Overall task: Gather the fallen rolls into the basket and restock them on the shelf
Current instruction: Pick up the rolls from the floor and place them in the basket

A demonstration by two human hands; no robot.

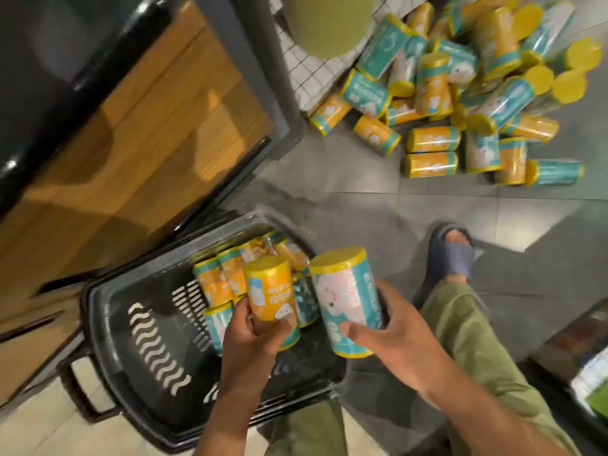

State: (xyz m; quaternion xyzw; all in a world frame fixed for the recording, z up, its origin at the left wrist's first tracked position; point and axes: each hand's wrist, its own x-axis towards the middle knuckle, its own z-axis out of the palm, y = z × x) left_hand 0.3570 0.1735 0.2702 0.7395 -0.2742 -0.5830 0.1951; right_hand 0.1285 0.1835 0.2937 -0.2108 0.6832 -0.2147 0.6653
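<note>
Head view: left hand (pixel 255 337) wraps an orange roll (pixel 268 287) and right hand (pixel 399 347) wraps a teal roll (pixel 345 297), fingers curled round the lower barrel, both rolls upright above the basket (pixel 98 311), near centre. Rolls appear light, film-wrapped, likely slippery; take hold mid-barrel. Other fallen rolls (pixel 460 103) lie far right on the floor (pixel 362 179).

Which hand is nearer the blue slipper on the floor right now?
Right. The right hand, gripping a teal roll, is just below-left of the slipper; the left hand, holding an orange roll, is farther off over the basket.
</note>
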